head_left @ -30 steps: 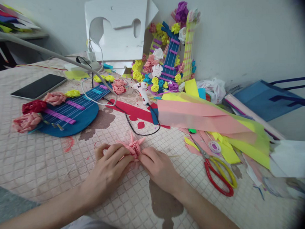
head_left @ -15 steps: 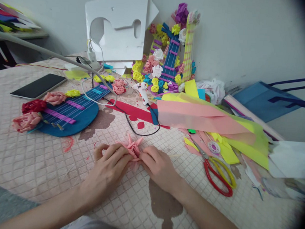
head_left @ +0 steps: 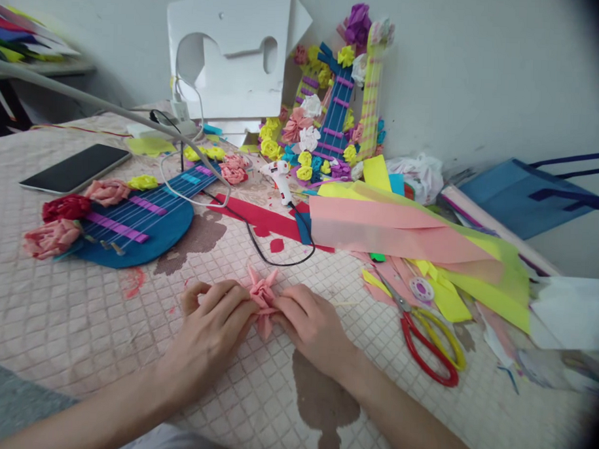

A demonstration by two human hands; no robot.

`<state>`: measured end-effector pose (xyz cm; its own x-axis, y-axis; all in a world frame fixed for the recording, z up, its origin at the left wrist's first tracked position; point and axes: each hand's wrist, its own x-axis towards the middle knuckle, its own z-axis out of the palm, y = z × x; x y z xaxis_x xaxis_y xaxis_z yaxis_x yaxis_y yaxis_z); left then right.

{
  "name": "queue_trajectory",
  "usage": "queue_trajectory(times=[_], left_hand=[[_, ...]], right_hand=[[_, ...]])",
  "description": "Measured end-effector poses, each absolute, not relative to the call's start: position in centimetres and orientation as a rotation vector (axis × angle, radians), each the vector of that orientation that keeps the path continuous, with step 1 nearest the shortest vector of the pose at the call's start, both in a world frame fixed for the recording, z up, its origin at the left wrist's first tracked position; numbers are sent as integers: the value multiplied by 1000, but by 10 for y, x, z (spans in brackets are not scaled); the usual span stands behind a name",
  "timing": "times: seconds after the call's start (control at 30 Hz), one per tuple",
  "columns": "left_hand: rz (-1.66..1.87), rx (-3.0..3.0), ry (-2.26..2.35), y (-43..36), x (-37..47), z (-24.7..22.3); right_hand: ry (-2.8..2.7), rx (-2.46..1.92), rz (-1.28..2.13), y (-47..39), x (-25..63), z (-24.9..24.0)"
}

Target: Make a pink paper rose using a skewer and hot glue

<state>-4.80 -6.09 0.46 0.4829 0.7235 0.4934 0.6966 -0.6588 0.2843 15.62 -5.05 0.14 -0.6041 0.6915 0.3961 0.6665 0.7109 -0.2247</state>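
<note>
A pink paper flower (head_left: 263, 294) with pointed petals is held between my two hands, just above or on the quilted tablecloth. My left hand (head_left: 216, 323) pinches its left side, fingertips pressed together on the petals. From the other side, my right hand (head_left: 312, 323) grips the flower's right edge between thumb and fingers. The undersides of the petals in my fingers are hidden. Beyond the hands lie small red petal pieces (head_left: 276, 245) and the black cord of a white glue gun (head_left: 280, 180).
To the left lies a blue guitar-shaped craft (head_left: 146, 235) with paper roses, near a phone (head_left: 78, 167). Scissors (head_left: 426, 340) with red and yellow handles rest at right, below pink and yellow paper sheets (head_left: 402, 231). More decorated guitars (head_left: 335, 108) lean against the wall.
The flower has turned slightly between my fingers, so its petals point differently and a lower petal shows more clearly. Both hands stay in nearly the same place.
</note>
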Motion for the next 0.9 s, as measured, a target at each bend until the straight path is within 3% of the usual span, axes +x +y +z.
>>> queue_trajectory(times=[0.9], left_hand=[[1000,2604,1303,-61,-41,10]], right_hand=[[-2350,-1198,63,-70,138,-1]])
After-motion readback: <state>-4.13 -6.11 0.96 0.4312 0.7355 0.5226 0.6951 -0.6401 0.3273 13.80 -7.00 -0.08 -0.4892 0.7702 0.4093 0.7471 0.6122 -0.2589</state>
